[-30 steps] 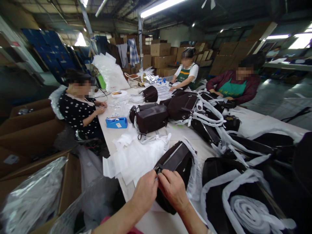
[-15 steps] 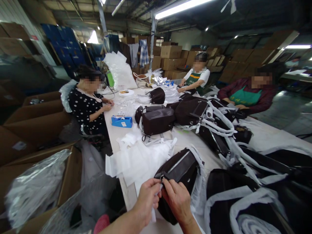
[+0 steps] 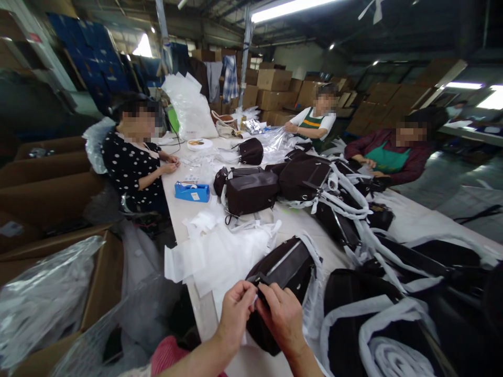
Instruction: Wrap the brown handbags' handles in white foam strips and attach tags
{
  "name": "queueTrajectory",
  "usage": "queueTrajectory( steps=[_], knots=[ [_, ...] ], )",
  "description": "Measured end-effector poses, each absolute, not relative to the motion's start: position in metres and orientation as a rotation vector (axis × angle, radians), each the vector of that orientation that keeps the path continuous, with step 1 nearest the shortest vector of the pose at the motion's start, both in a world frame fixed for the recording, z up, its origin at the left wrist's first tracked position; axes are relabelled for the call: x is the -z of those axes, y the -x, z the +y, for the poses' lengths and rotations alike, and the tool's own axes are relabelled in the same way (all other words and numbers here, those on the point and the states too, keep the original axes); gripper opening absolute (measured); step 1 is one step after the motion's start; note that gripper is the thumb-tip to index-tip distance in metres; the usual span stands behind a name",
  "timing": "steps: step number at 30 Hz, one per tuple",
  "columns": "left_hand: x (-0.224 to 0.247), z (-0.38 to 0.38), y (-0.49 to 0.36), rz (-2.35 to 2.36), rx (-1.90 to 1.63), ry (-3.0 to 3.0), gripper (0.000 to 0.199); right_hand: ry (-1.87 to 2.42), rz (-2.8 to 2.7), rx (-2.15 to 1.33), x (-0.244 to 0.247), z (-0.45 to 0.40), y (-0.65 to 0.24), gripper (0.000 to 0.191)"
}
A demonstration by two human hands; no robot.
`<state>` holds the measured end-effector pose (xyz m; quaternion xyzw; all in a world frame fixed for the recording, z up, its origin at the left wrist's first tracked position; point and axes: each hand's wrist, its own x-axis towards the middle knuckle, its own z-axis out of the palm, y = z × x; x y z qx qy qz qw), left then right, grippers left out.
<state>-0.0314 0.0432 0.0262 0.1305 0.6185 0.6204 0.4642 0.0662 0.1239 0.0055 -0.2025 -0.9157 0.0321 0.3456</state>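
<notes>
A dark brown bag lies on its side at the near edge of the table, and both my hands are at its near end. My left hand pinches a small piece of white wrapping paper against the bag's metal hardware, mostly covered by the fingers. Curled over the same spot, my right hand grips the bag's end, its fingertips close to those of the left. White wrap covers the strap along the bag's right side. Loose white paper sheets are spread just left of the bag.
More dark bags with white-wrapped straps crowd the right side. A blue tape dispenser stands near the left table edge. Left of the table, a cardboard box holds clear plastic. Three co-workers sit around the table, one at left.
The view has shifted slightly. My hands stay at the bag's end, and the white strip that hung below my left hand is now mostly out of sight. The far co-worker has raised clear plastic.
</notes>
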Motion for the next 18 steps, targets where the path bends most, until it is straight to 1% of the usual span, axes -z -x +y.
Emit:
queueTrajectory(
  steps=[4, 8, 13, 18],
  knots=[
    [-0.029, 0.036, 0.05, 1.709, -1.432, -0.845, 0.029, 0.539, -2.454, -0.202, -0.012, 0.125, -0.064, 0.016],
    [-0.034, 0.031, 0.064, 1.724, -1.292, -1.189, 0.021, 0.503, -2.492, -0.354, -0.019, 0.128, -0.063, 0.014],
    [-0.037, 0.034, 0.063, 1.757, -1.259, -1.059, 0.021, 0.521, -2.473, -0.421, -0.018, 0.132, -0.065, 0.012],
    [-0.038, 0.039, 0.059, 1.705, -1.317, -0.878, 0.018, 0.495, -2.348, -0.417, -0.012, 0.127, -0.065, 0.015]
  ],
)
